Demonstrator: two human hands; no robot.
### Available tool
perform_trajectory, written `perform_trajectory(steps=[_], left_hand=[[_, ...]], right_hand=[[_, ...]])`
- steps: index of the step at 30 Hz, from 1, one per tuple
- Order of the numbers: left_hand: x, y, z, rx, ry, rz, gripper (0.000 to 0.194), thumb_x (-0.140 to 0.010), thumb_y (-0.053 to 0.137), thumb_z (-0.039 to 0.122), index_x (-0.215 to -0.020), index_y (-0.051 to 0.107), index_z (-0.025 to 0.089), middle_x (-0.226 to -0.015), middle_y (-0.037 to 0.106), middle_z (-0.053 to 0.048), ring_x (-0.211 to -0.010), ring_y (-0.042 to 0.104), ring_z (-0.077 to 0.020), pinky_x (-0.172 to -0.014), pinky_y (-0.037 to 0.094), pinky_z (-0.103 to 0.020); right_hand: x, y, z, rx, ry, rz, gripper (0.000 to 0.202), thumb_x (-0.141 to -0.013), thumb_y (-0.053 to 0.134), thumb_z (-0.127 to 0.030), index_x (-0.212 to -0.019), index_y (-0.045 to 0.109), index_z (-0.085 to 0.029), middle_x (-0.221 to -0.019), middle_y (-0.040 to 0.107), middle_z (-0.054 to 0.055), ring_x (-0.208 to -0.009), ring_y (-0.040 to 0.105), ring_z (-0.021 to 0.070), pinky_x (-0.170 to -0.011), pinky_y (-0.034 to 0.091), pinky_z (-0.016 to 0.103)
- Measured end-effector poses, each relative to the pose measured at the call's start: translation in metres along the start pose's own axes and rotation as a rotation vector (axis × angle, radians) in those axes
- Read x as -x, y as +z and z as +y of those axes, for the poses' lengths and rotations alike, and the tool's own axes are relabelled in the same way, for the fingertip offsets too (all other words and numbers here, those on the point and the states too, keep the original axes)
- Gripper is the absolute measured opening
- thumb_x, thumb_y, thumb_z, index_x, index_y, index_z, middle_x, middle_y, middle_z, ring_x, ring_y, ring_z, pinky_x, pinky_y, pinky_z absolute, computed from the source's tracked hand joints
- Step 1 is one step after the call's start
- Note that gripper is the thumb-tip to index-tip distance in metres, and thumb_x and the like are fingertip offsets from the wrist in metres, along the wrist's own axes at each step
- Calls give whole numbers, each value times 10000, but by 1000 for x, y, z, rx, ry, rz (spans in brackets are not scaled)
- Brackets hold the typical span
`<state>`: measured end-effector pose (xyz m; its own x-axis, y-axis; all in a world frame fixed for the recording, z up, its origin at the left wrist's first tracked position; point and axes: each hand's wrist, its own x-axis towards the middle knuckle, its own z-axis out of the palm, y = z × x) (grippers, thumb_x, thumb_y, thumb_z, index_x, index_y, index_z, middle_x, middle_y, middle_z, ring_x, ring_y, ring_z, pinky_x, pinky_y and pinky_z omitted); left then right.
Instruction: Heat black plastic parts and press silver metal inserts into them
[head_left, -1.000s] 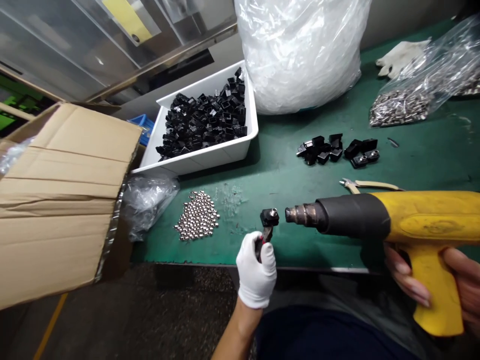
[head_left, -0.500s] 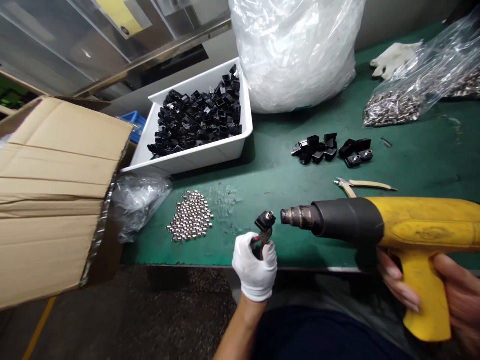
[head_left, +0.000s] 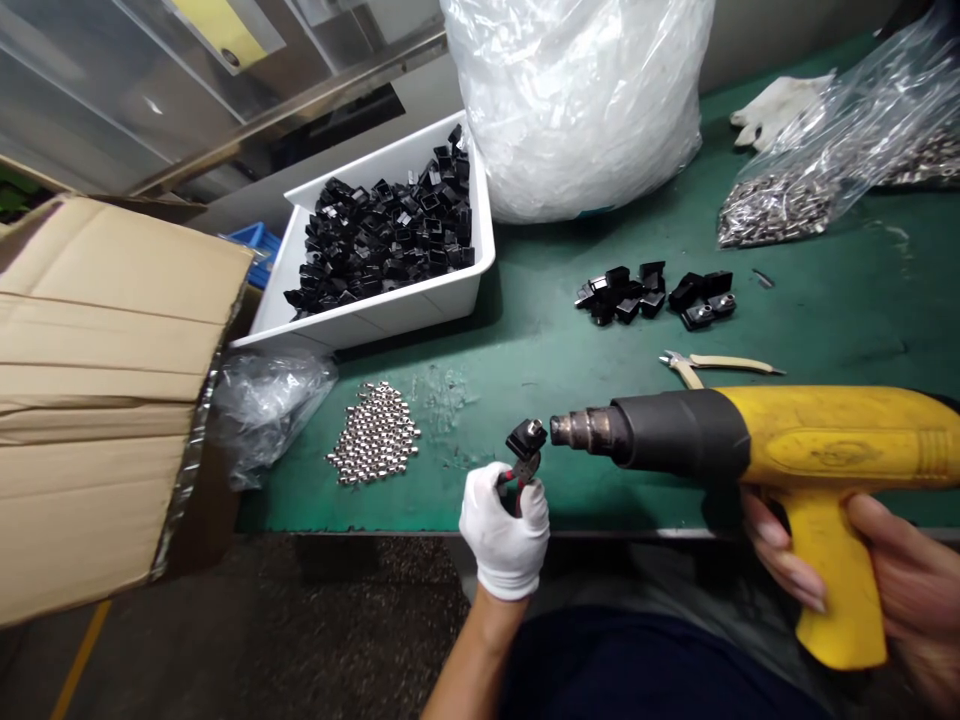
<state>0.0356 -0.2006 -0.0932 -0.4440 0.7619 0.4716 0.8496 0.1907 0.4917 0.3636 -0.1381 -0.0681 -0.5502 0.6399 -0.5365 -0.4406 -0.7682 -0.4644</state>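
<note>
My left hand point(head_left: 506, 530), in a white glove, is closed round small red-handled pliers point(head_left: 523, 472). Their jaws grip a black plastic piece point(head_left: 523, 440) with a silver metal fitting on top. Bare, my right hand point(head_left: 832, 570) is wrapped round the handle of a yellow heat gun point(head_left: 840, 435). The gun's metal nozzle point(head_left: 589, 430) points left, a small gap away from the fitting. Behind the gun lie cream-handled cutters point(head_left: 731, 363), and beyond them several black pieces point(head_left: 626, 294), a few with metal fittings.
A white bin point(head_left: 420, 310) of black pieces stands at the back left. Several metal fittings point(head_left: 375, 435) lie in front of it. A cardboard box point(head_left: 97, 400) is far left. Large plastic bag point(head_left: 585, 110), fittings bag point(head_left: 780, 205) and white glove point(head_left: 780, 108) are behind.
The heat gun's nozzle is slightly closer to the fitting. The whole view has shifted a little, so things on the table appear further left. Both hands keep their holds.
</note>
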Motion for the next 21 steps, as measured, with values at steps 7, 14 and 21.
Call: perform_trajectory(steps=[7, 14, 21], left_hand=[[-2, 0, 2, -13, 9, 0, 245, -909, 579, 404, -1002, 570, 177, -861, 554, -38, -782, 576, -180, -752, 476, -302], [-1, -1, 2, -12, -6, -2, 258, -903, 581, 422, -996, 571, 182, -862, 561, -39, -777, 587, -183, -752, 486, -305], [0, -1, 1, -13, -9, -6, 262, -903, 582, 423, -999, 580, 179, -866, 573, -46, -784, 594, -187, -759, 491, -308]], right_hand=[[-2, -1, -2, 41, 0, -56, 408, -917, 467, -535, -1100, 679, -238, -918, 604, 134, -593, 564, 207, -523, 482, 327], [-3, 1, -2, 72, -24, -23, 443, -902, 475, -551, -1080, 685, -204, -892, 597, 140, -559, 550, 210, -493, 470, 342], [2, -2, -3, 109, -40, 18, 448, -885, 510, -592, -1079, 666, -219, -887, 597, 126, -553, 544, 200, -487, 471, 343]])
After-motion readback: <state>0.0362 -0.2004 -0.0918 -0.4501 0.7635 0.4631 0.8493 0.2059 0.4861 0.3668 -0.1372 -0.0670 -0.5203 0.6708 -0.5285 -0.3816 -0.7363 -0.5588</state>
